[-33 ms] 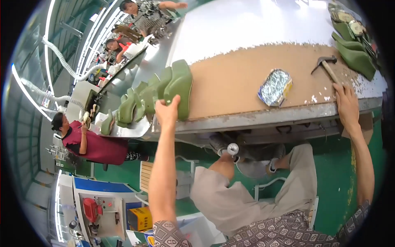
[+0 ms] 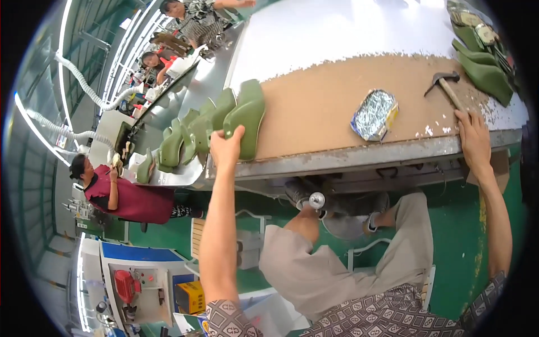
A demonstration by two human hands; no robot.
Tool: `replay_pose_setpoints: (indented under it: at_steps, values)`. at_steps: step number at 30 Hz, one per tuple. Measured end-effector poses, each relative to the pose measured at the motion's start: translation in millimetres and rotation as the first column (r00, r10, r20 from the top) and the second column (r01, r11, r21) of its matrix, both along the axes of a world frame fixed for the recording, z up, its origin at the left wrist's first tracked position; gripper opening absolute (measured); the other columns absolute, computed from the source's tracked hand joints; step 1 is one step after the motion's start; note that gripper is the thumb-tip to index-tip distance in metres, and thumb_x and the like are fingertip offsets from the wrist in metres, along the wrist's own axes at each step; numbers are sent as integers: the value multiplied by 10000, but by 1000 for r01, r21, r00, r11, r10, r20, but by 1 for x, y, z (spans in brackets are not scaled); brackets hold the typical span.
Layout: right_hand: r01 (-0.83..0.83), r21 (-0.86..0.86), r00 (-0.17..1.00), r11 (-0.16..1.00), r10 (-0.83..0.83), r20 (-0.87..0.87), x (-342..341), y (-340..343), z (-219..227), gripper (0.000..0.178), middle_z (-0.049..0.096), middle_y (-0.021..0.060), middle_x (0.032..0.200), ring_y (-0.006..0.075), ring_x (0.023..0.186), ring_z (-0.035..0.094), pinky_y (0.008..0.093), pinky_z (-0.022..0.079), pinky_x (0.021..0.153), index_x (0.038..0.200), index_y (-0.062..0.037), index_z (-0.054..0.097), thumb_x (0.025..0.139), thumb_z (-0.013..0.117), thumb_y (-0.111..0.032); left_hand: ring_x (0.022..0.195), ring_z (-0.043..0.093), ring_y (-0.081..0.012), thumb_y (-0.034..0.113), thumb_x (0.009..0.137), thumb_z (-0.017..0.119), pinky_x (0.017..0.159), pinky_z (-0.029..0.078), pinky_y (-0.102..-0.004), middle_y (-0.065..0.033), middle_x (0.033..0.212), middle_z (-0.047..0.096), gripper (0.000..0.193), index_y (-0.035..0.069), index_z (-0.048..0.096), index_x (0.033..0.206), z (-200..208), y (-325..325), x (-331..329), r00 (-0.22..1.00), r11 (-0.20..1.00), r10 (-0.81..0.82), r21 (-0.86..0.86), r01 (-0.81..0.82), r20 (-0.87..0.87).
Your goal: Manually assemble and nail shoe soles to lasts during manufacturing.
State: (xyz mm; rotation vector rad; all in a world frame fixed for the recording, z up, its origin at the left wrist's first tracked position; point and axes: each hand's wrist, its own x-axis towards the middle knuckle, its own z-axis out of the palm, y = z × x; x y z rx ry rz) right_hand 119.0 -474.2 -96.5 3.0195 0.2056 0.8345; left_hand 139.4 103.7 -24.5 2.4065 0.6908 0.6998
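Observation:
My left hand (image 2: 227, 147) reaches up to the bench's left corner and grips the nearest green wedge-shaped shoe form (image 2: 250, 112), thumb on its front face. That form stands on edge at the end of a row of similar green forms (image 2: 185, 140). My right hand (image 2: 474, 140) lies flat on the front edge of the workbench (image 2: 359, 154), holding nothing. Its fingertips are right at the end of the wooden handle of a hammer (image 2: 446, 84), which lies on the brown bench top.
A foil tray of small metal nails (image 2: 374, 114) sits mid-bench. More green forms (image 2: 483, 67) are piled at the far right. A seated person in a red top (image 2: 120, 194) works at the left, with other people (image 2: 191, 17) further back. My knees are under the bench.

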Motion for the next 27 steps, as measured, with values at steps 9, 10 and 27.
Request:
replay_pose_setpoints:
  at_steps: [9,10,27]
  values:
    - [40,-22,999,999,-40,-19,2,2,-4,256,534,124,1162,308,1090,503,408,414,897,1186,-122,561,943,494,-169,1030,577,-423,393,814,661,873,459,-484,-227,1140,573,654,160,389,1361,0,-15,16,976,931,-117,322,173,-185]
    - [39,-22,999,999,-40,-24,2,3,-4,256,533,125,1162,310,1090,503,409,414,898,1187,-124,561,946,490,-168,1008,581,-438,398,822,652,859,463,-500,-226,1159,553,648,198,375,1373,-1,-15,14,973,881,-155,422,214,-168]
    - [26,-11,996,1000,-27,-87,4,-10,7,274,529,123,1166,338,1051,508,394,424,880,1218,-109,544,977,426,-163,1010,602,-431,329,939,444,896,460,-495,-232,1197,569,392,137,554,1262,20,89,46,953,773,-112,578,261,-281]
